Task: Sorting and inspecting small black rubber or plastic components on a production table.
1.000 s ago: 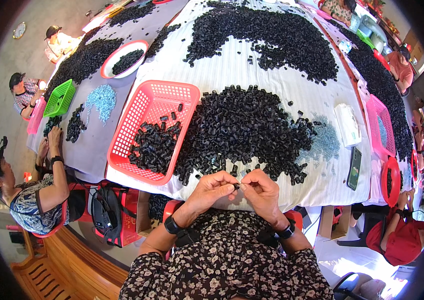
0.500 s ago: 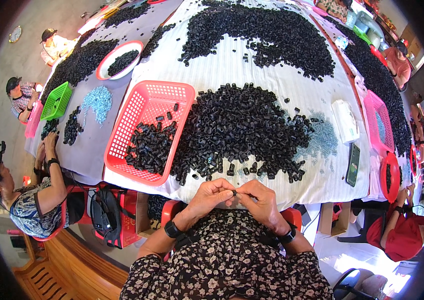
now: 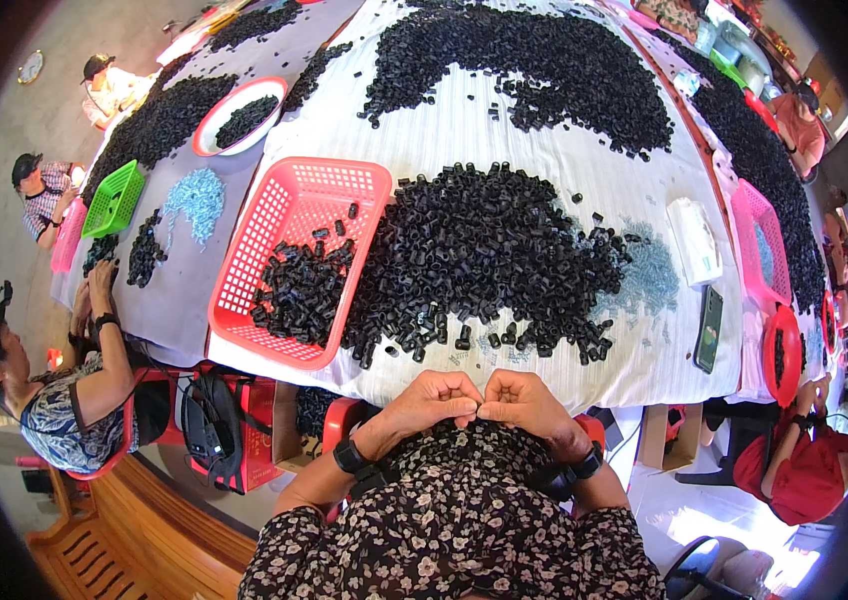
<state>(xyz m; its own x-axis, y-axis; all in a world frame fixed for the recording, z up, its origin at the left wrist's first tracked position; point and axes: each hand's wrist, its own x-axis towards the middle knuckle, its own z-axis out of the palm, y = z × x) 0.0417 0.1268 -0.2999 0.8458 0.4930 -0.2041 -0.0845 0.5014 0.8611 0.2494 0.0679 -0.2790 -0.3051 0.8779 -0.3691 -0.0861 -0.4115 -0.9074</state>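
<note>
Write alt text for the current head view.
A person's left hand and right hand, fingers curled, are close together at the near edge of a white-covered table; anything between them is hidden. Beyond lie a heap of small black parts, a coral-red perforated basket holding more, and small light-blue pieces.

Just ahead of left hand and right hand: narrow strip of white cloth, passable sideways. Directly beyond: heaped black pieces bar a low reach. Ahead-left: red basket, raised rim obstructing. Ahead-right: cloth gap, then phone, white packet.
</note>
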